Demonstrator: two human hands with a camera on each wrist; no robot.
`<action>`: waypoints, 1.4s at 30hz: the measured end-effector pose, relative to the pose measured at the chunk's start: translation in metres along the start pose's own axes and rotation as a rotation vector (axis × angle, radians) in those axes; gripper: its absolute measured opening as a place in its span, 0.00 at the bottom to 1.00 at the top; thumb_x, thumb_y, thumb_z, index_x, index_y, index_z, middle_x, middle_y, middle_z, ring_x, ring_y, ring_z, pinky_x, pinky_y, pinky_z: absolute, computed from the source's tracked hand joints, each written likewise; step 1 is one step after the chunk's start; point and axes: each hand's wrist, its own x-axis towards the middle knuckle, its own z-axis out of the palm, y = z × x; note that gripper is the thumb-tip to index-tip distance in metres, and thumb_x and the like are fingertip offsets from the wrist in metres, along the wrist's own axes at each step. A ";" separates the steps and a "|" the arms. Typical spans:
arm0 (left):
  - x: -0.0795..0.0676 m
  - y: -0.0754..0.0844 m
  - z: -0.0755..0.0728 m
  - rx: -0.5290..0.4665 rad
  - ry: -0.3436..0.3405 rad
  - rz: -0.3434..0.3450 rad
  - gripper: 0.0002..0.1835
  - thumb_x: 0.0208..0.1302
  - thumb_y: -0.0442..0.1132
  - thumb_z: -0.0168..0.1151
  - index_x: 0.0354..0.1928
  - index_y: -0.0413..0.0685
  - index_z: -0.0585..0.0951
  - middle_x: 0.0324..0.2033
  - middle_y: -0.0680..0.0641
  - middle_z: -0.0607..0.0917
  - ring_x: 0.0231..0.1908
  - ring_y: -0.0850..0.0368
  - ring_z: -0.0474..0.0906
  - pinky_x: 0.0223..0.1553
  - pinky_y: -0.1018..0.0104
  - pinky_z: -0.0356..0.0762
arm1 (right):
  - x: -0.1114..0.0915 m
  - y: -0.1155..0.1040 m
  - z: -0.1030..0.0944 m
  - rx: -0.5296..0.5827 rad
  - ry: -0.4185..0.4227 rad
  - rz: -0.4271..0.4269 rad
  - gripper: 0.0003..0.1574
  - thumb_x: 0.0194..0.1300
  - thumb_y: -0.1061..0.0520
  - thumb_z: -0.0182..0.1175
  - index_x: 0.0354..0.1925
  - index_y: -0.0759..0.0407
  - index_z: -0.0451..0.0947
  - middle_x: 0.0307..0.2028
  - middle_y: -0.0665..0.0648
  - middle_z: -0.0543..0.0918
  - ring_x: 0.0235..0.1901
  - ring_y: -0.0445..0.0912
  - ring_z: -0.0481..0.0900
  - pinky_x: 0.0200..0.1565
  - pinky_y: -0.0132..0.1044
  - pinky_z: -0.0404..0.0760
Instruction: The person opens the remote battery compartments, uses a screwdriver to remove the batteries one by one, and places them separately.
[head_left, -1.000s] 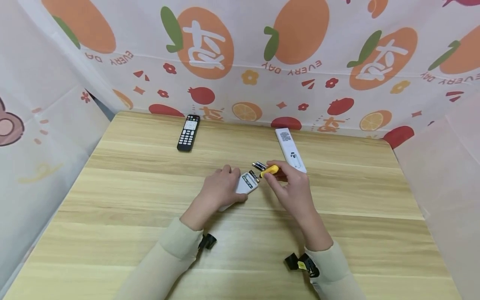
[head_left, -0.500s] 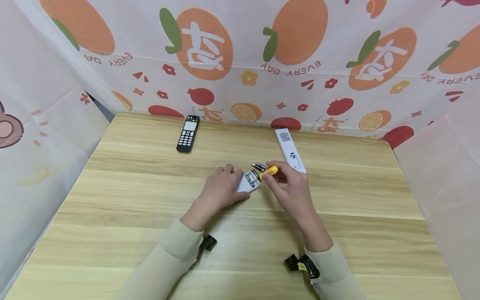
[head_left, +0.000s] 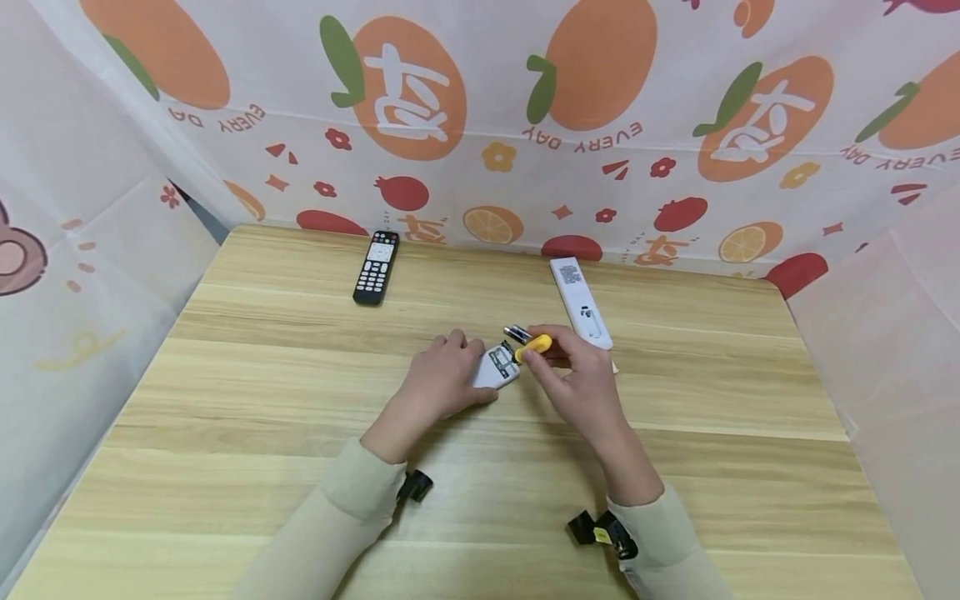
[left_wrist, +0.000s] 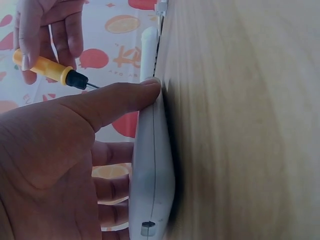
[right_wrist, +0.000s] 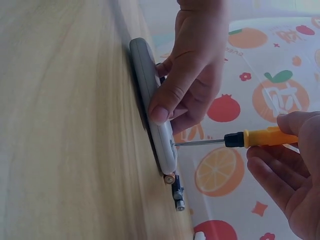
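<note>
A white remote control (head_left: 493,377) lies back up on the table with its battery compartment uncovered. My left hand (head_left: 442,375) holds it, the thumb along the near edge and the fingers at the far side. My right hand (head_left: 581,375) grips a yellow-handled screwdriver (head_left: 536,345). In the right wrist view, the metal shaft of the screwdriver (right_wrist: 202,143) reaches the remote's back, its tip at the compartment. Batteries (head_left: 517,333) lie on the table just past the remote's end; one battery (right_wrist: 170,178) shows close beside that end in the right wrist view.
A black remote control (head_left: 377,268) lies face up at the back left. Another white remote (head_left: 581,302) lies back up behind my right hand. A pale edge (head_left: 615,367) shows beside that hand. A fruit-printed cloth (head_left: 495,150) hangs along the table's back edge.
The white remote has shifted slightly right under my left hand. My right hand has brought the screwdriver a little left and nearer, over the compartment end.
</note>
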 end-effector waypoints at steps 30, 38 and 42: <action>-0.001 0.000 -0.002 0.006 -0.064 -0.006 0.39 0.50 0.63 0.74 0.58 0.48 0.76 0.42 0.43 0.77 0.38 0.49 0.73 0.33 0.57 0.73 | -0.002 -0.001 0.016 -0.035 -0.038 -0.053 0.15 0.64 0.55 0.68 0.48 0.59 0.82 0.45 0.56 0.88 0.39 0.42 0.86 0.41 0.33 0.84; -0.002 -0.002 -0.001 -0.007 -0.056 -0.009 0.37 0.51 0.62 0.73 0.57 0.49 0.76 0.44 0.42 0.78 0.41 0.47 0.75 0.36 0.52 0.76 | -0.005 -0.008 0.021 -0.134 -0.088 -0.175 0.15 0.63 0.54 0.69 0.48 0.56 0.84 0.43 0.52 0.88 0.39 0.40 0.85 0.40 0.33 0.84; -0.001 -0.002 0.000 0.001 -0.055 0.004 0.32 0.55 0.61 0.71 0.54 0.49 0.77 0.44 0.42 0.78 0.42 0.46 0.75 0.37 0.50 0.79 | -0.009 -0.012 0.025 -0.187 -0.131 -0.295 0.12 0.60 0.56 0.72 0.44 0.53 0.87 0.39 0.49 0.88 0.38 0.40 0.85 0.41 0.34 0.83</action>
